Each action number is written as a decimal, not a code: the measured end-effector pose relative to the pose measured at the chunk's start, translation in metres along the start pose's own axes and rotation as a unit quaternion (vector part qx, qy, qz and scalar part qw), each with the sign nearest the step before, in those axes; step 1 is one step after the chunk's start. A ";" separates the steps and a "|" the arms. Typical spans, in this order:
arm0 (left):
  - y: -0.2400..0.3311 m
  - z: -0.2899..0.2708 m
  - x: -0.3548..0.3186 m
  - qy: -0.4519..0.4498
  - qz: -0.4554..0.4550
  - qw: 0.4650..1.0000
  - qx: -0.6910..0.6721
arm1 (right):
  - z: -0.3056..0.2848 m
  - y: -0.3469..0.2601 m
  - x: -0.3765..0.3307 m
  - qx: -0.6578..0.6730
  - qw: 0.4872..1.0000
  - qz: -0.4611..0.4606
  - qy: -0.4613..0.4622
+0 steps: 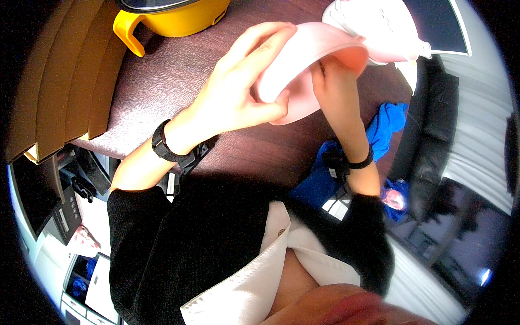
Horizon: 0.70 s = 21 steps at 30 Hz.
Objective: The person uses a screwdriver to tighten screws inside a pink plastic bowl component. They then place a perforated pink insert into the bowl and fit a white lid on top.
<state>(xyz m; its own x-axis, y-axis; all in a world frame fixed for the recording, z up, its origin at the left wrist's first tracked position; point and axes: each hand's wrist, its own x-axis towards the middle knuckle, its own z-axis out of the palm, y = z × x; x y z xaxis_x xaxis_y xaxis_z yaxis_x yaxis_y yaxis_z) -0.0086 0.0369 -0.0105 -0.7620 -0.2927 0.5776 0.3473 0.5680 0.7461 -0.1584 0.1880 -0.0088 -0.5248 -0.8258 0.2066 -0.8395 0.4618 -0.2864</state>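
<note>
A smooth, pale pink hollow container (298,59), perhaps a bowl or basin, is tilted above the table with its opening toward me. My left hand (238,81) grips its left side, thumb over the rim and fingers along the outer wall. My right hand (331,73) reaches into the opening; its fingers are hidden by the pink wall, so I cannot see what they do inside. Just beyond, a rounded white and pale pink object (379,27) stands at the far right of the table, close to the container's edge.
A yellow pot (181,20) with a handle and dark top stands at the far left of the dark wood-look table (162,97). Blue cloth (387,124) lies at the right edge. Brown folded panels (76,65) rise at the left; a black sofa (433,119) is beyond the right side.
</note>
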 end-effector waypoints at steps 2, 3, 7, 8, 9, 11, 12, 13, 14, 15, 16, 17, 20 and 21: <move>0.000 0.000 0.000 -0.001 -0.001 1.000 0.000 | -0.001 -0.004 0.000 0.001 1.000 0.012 -0.007; 0.000 0.000 0.000 -0.001 0.000 1.000 0.001 | -0.002 -0.005 0.000 0.001 1.000 0.017 -0.011; 0.001 0.000 0.000 -0.001 -0.003 1.000 0.008 | 0.001 -0.005 -0.003 0.002 1.000 0.028 -0.004; 0.001 0.000 0.000 0.000 -0.001 1.000 0.007 | 0.002 -0.005 -0.003 0.000 1.000 0.027 0.001; 0.001 0.000 0.000 0.000 0.002 1.000 0.007 | 0.003 -0.005 -0.003 -0.002 1.000 0.026 0.007; 0.000 0.001 0.000 0.001 0.005 1.000 0.005 | 0.005 -0.005 -0.004 0.005 0.999 0.030 0.011; 0.000 0.001 0.000 0.002 0.006 1.000 0.004 | 0.007 -0.004 -0.003 0.009 0.999 0.031 0.013; -0.001 0.001 0.000 0.003 0.006 1.000 0.004 | 0.009 -0.004 -0.003 0.019 0.999 0.031 0.020; -0.001 0.001 0.000 0.003 0.008 1.000 0.004 | 0.010 -0.004 -0.003 0.030 0.999 0.032 0.027; -0.001 0.001 0.000 0.003 0.009 1.000 0.004 | 0.012 -0.004 -0.002 0.040 0.998 0.031 0.034; -0.001 0.001 0.000 0.003 0.011 1.000 0.005 | 0.012 -0.005 -0.002 0.044 0.998 0.033 0.034; -0.001 0.000 0.000 0.003 0.011 1.000 0.007 | 0.012 -0.005 -0.001 0.048 0.998 0.034 0.034; 0.000 0.001 0.001 0.003 0.011 1.000 0.010 | 0.013 -0.004 -0.003 0.064 0.996 0.041 0.041; 0.000 0.001 0.000 0.002 0.011 1.000 0.010 | 0.014 -0.003 -0.004 0.071 0.996 0.043 0.045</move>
<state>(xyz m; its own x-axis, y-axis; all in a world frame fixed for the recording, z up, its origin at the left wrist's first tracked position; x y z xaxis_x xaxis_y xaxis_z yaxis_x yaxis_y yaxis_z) -0.0092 0.0372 -0.0105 -0.7519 -0.2834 0.5953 0.3534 0.5890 0.7268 -0.1519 0.1849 -0.0218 -0.6097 -0.7501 0.2564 -0.7660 0.4743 -0.4339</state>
